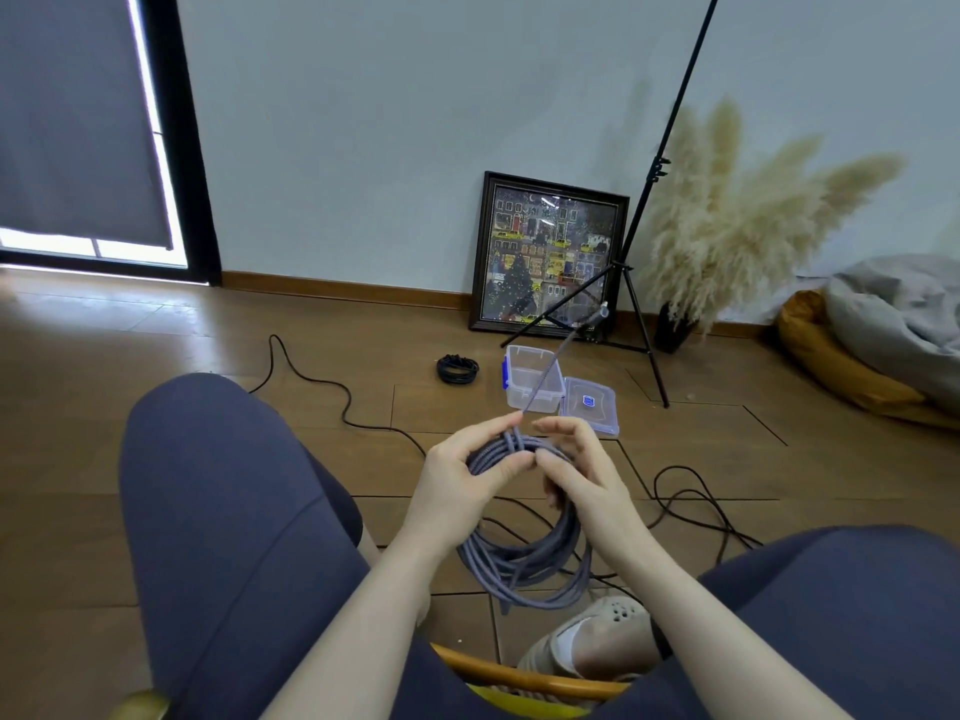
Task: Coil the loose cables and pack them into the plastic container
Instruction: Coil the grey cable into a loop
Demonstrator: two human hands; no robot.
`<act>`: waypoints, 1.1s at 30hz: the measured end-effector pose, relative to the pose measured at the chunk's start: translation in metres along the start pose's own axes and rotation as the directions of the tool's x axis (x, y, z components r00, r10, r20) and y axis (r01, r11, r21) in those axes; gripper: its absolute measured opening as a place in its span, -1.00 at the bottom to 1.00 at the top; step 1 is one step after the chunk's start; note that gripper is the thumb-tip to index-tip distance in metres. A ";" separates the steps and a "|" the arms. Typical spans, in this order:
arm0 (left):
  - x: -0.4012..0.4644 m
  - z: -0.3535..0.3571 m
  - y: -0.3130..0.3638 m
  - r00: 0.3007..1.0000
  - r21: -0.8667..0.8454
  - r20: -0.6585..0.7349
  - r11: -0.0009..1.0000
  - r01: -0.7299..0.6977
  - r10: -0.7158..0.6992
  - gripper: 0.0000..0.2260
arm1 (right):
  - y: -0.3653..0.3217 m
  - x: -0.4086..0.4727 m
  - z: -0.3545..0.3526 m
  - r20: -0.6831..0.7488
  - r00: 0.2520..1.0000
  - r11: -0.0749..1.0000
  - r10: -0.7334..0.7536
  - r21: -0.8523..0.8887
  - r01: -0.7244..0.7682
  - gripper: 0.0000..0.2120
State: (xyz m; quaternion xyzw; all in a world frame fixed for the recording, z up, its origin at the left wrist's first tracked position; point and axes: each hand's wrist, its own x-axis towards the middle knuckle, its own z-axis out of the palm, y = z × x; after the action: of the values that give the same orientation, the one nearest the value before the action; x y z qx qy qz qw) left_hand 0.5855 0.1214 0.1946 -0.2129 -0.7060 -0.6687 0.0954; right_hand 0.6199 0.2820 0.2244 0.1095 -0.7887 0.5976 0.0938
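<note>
Left of the clear plastic container (pixel 535 379) on the wood-plank floor, a thin black cable (pixel 332 392) snakes loose across the boards, and nearer the container lies a small black coil (pixel 457 368), already wound into a tight ring. The container itself is a clear rectangular tub with a blue latch on its left end, standing open; its flat clear lid (pixel 589 405) lies touching it on the right. In front of the container, between the seated person's dark-clad knees, hangs a braided grey cable (pixel 524 558) gathered into several round loops. The left hand (pixel 467 475) grips the top of the bundle, fingers curled round the strands, thumb meeting forefinger. The right hand (pixel 576 470) holds the same loops just beside it, its thumb and forefinger pinching near the top. The cable's free end rises from the hands and crosses in front of the container, ending in a pale plug. Behind the container a framed picture (pixel 548 257) leans on the wall, partly barred by a black tripod stand (pixel 641 283). Right of that stands fluffy pampas grass (pixel 737 220) in a dark vase, then a crumpled grey cushion (pixel 893 309).
</note>
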 end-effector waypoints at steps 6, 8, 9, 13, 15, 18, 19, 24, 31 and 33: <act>-0.001 -0.004 0.007 0.994 -0.083 0.099 0.996 0.043 -0.034 -0.61 | 0.003 -0.002 -0.006 0.131 0.981 0.941 -0.146 -0.289 0.178 -0.25; -0.001 -0.007 0.007 0.991 -0.080 0.131 0.996 0.045 -0.034 -0.63 | 0.003 -0.001 -0.006 0.163 0.978 0.938 -0.129 -0.301 0.174 -0.27; -0.001 -0.007 0.006 0.991 -0.084 0.132 0.996 0.044 -0.032 -0.65 | 0.003 0.000 -0.006 0.160 0.981 0.944 -0.108 -0.292 0.152 -0.30; -0.002 -0.006 0.008 0.997 -0.099 0.070 0.995 0.025 -0.018 -0.65 | 0.002 0.007 -0.005 0.042 0.999 0.968 0.009 -0.250 0.001 -0.53; -0.001 -0.008 0.008 0.998 -0.091 0.053 0.995 0.028 -0.024 -0.60 | 0.001 0.009 -0.003 0.051 0.997 0.973 0.058 -0.228 -0.045 -0.64; -0.001 -0.010 0.008 0.998 -0.074 0.057 0.997 0.011 -0.007 -0.62 | 0.002 0.008 0.003 -0.015 0.999 0.975 0.036 -0.219 -0.039 -0.64; -0.001 -0.010 0.009 0.999 -0.068 0.051 0.998 0.009 -0.005 -0.65 | 0.003 0.007 0.004 -0.060 0.998 0.975 0.025 -0.218 -0.037 -0.66; 0.000 -0.010 0.008 0.999 -0.002 0.040 1.000 0.001 -0.001 -0.79 | 0.003 0.008 0.005 -0.066 0.997 0.941 -0.027 -0.338 0.003 -0.62; 0.000 -0.009 0.008 0.999 0.043 0.042 0.999 -0.010 0.008 -0.86 | -0.004 0.010 0.001 0.017 0.992 0.942 0.124 -0.316 -0.112 -0.65; 0.000 -0.010 0.007 0.999 0.032 0.033 0.999 0.004 -0.005 -0.86 | -0.004 0.012 -0.001 0.021 0.989 0.937 0.150 -0.321 -0.135 -0.72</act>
State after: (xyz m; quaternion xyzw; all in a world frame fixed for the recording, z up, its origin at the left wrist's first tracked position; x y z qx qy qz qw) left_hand 0.5869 0.1120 0.2018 -0.2207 -0.7184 -0.6541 0.0855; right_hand 0.6094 0.2808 0.2317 0.0490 -0.8827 0.4648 0.0489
